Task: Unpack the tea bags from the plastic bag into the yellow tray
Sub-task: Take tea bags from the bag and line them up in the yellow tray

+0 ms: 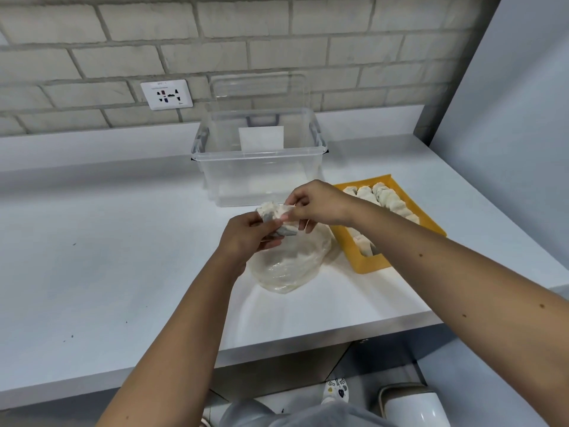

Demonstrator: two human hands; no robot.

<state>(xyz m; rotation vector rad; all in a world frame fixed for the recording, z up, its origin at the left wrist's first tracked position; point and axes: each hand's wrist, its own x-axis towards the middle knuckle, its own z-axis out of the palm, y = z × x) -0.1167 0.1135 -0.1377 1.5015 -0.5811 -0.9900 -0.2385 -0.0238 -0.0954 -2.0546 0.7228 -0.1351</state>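
A clear plastic bag [289,260] lies crumpled on the white counter in front of me. Above its mouth both hands hold a small bunch of white tea bags [272,211]. My left hand [246,235] grips the bunch from below, fingers curled round it. My right hand [317,204] pinches the top of the bunch between thumb and fingertips. To the right lies the yellow tray [369,266], with rows of white tea bags [391,201] standing in it; my right forearm crosses over part of it.
A clear plastic storage box [258,164] stands open behind my hands, its lid leaning on the brick wall. A wall socket [166,94] is at the back left. The counter's front edge [277,346] runs below my arms; a blue wall panel bounds the right.
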